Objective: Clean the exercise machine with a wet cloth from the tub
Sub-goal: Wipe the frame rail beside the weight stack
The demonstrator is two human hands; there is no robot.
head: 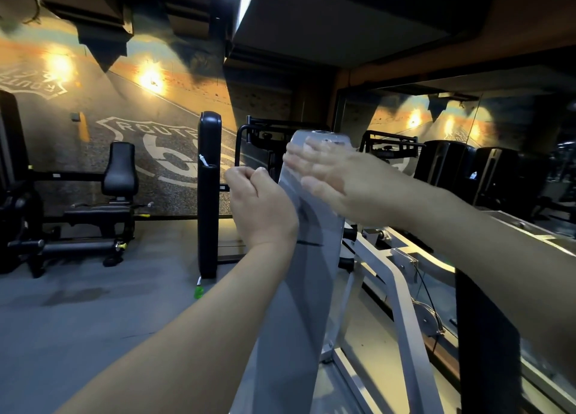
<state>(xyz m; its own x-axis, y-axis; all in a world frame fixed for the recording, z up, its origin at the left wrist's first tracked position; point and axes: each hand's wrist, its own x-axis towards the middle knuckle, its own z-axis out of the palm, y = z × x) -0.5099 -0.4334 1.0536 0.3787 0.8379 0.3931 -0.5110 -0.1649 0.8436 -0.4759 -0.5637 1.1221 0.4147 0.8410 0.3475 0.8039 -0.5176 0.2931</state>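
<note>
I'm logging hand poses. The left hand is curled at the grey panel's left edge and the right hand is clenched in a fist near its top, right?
Not quite. In the head view the right hand is not clenched: its fingers are straight, laid flat near the top of the grey panel. The left hand is curled at the panel's left edge.

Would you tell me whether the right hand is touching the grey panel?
Cannot tell. In the head view the right hand, blurred by motion, overlaps the top of the grey panel, but this single view shows neither contact nor a gap.
</note>
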